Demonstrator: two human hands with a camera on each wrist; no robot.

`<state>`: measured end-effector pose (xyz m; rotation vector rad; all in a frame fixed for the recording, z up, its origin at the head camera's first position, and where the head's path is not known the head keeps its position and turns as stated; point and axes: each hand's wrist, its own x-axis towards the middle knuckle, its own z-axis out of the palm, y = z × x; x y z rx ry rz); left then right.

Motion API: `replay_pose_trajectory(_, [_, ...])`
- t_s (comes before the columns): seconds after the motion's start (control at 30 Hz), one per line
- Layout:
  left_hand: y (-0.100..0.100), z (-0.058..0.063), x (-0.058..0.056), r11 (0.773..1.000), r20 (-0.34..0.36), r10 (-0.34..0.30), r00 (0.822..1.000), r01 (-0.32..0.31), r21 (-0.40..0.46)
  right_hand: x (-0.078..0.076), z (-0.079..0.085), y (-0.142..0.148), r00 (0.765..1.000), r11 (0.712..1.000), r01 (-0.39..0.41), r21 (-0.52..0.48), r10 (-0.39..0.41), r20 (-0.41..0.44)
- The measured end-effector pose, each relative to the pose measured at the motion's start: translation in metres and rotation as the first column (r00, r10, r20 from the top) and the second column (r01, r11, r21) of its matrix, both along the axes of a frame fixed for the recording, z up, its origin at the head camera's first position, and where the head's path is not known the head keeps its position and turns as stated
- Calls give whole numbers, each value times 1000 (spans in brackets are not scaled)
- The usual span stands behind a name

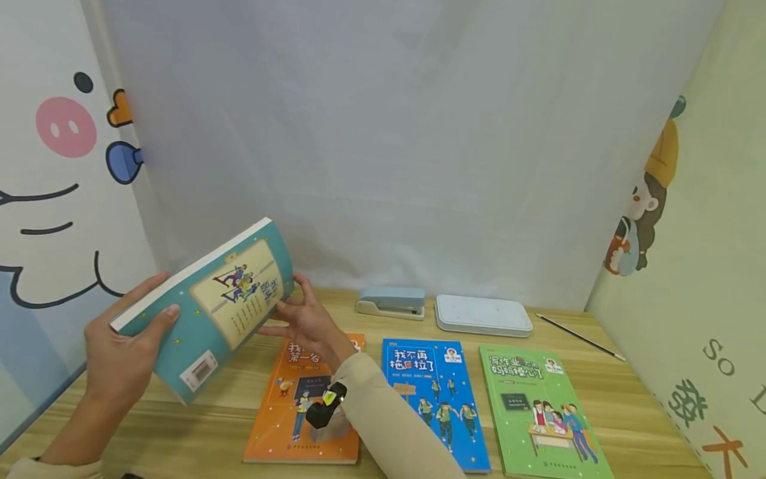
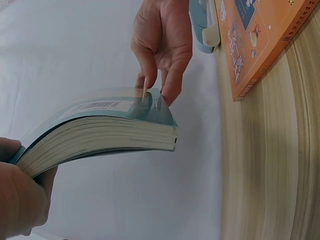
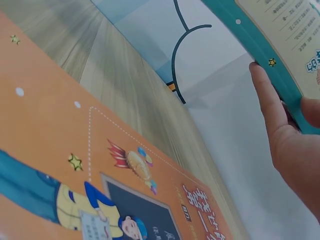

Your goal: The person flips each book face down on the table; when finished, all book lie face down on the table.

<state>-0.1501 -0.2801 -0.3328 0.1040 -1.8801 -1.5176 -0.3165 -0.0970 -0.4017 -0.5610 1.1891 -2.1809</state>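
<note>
A teal paperback book [image 1: 239, 299] is held up tilted above the table's left side, its back cover with a barcode turned to the head camera. My left hand [image 1: 122, 352] grips the page-edge side, thumb on the back cover. At the spine side, my right hand [image 1: 311, 319] holds the book between thumb and fingers. In the left wrist view the book [image 2: 110, 132] bows slightly, its page block showing. Below my right forearm lies an orange book [image 1: 269, 426], partly covered by the arm.
A blue book [image 1: 443, 406] and a green book [image 1: 544, 412] lie in a row to the right of the orange one. Behind them are a stapler [image 1: 391, 303], a pale blue case [image 1: 483, 315] and a pencil [image 1: 580, 336]. A grey-white curtain [image 1: 407, 146] hangs at the back.
</note>
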Motion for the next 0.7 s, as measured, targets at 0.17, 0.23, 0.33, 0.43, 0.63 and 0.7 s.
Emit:
replay_pose_trajectory(0.17, [-3,-3,0,980,-60,-120,991,128,152,0,0,1,1000,1000,23,4,-23,17])
replay_pose_trajectory(0.23, [-6,-3,-1,969,-73,-151,986,163,188,0,0,1,999,1000,31,6,-31,20])
replay_pose_trajectory(0.33, [-9,-4,-1,990,-5,-105,994,105,98,0,0,1,999,999,44,18,-44,16])
replay_pose_trajectory(0.43, [-13,-6,-1,996,85,1,996,7,-89,0,0,1,998,997,67,32,-68,8])
replay_pose_trajectory(0.63, [-20,-7,0,960,117,47,992,-12,-279,-2,0,2,994,992,106,63,-105,-18])
replay_pose_trajectory(0.7, [-22,-7,0,948,117,33,993,6,-319,-3,0,3,994,992,104,73,-103,-23])
